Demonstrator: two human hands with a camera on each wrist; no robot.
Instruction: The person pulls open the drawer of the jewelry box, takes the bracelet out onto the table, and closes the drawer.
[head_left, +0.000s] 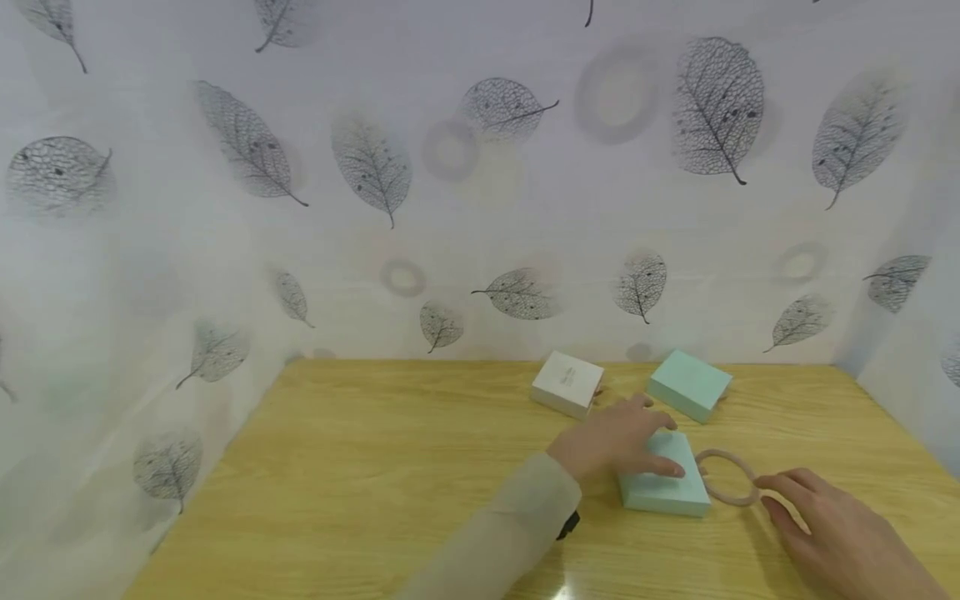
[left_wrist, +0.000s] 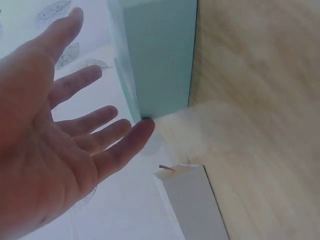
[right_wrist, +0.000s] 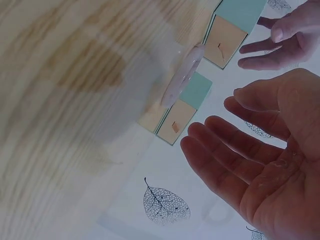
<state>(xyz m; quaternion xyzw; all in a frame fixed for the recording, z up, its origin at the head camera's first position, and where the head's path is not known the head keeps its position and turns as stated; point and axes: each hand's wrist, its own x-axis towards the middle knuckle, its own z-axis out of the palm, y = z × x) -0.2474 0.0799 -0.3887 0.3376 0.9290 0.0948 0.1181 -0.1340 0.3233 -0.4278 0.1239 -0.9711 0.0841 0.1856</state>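
Observation:
A pale mint drawer-style box (head_left: 663,500) lies on the table under my left hand (head_left: 618,442), whose fingers are spread over its top. In the left wrist view, one fingertip overlaps a corner of a mint box (left_wrist: 160,60). Just right of the near box is a pinkish-beige bangle (head_left: 723,453), its left edge beside the box. My right hand (head_left: 832,521) is at the bangle's right edge with fingers loosely bent. The right wrist view shows a gap between those fingers and the bangle (right_wrist: 182,77).
Farther back lie a white box (head_left: 567,383) with small print on its lid and a second mint box (head_left: 690,385). Tan end panels (right_wrist: 226,40) with small pull tabs face right. A leaf-printed curtain (head_left: 480,208) borders the wooden table (head_left: 375,467).

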